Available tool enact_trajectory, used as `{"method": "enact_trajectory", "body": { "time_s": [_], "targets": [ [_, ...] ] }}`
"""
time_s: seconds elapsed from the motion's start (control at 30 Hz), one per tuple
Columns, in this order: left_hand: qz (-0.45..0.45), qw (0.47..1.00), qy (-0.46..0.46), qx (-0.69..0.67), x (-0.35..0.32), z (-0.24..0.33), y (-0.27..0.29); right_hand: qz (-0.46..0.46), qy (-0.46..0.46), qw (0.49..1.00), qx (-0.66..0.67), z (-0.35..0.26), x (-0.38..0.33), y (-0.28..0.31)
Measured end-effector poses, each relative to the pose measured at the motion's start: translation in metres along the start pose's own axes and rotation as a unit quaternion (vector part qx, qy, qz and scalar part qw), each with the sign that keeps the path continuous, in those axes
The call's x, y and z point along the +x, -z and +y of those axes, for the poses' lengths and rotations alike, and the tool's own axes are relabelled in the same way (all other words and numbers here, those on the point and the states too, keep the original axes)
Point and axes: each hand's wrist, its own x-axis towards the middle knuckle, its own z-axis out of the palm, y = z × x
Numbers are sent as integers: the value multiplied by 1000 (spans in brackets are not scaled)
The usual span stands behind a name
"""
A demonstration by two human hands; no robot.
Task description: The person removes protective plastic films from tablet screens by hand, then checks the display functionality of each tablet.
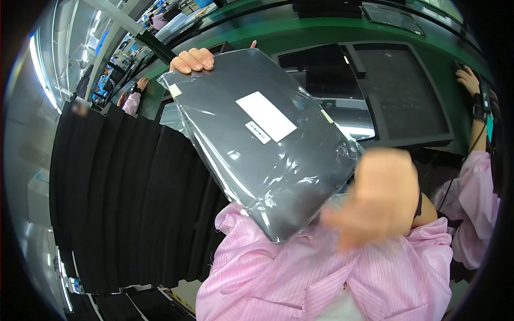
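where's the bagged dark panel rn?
Head view, centre: the bagged dark panel is held up tilted, left hand gripping its top corner, blurred right hand at its lower right.

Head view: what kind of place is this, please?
Probably an electronics factory line. The left hand holds up a flat dark device sealed in a clear plastic bag. Behind it runs a green workbench with dark trays, and a co-worker in a pink striped sleeve works alongside.

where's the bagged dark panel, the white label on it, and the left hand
bagged dark panel [235, 160], head view, on its flat dark face under the clear bag
white label [266, 116], head view, middle of the label
left hand [193, 60], head view, on the fingers curled over the panel's top corner
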Motion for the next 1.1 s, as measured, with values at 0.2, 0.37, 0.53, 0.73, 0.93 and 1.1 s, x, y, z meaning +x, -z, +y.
{"method": "enact_trajectory", "body": {
  "time_s": [0.2,0.37,0.53,0.73,0.93,1.1],
  "targets": [
    [83,995,-47,-17,-27,2,-6,-40,-234,960,145,12,-4,15],
    [184,982,-13,-33,-69,-8,-23,95,-266,936,212,17,0,14],
    [357,933,40,-12,-70,-16,-67,264,-344,830,352,22,-6,-7],
    [535,836,96,75,-37,-13,-147,267,-357,805,390,24,-6,-11],
    [490,867,94,19,-73,-2,-167,267,-357,822,355,33,-17,-14],
    [447,890,68,-48,-98,-14,-171,257,-356,816,375,34,-21,-12]
  ]
}}
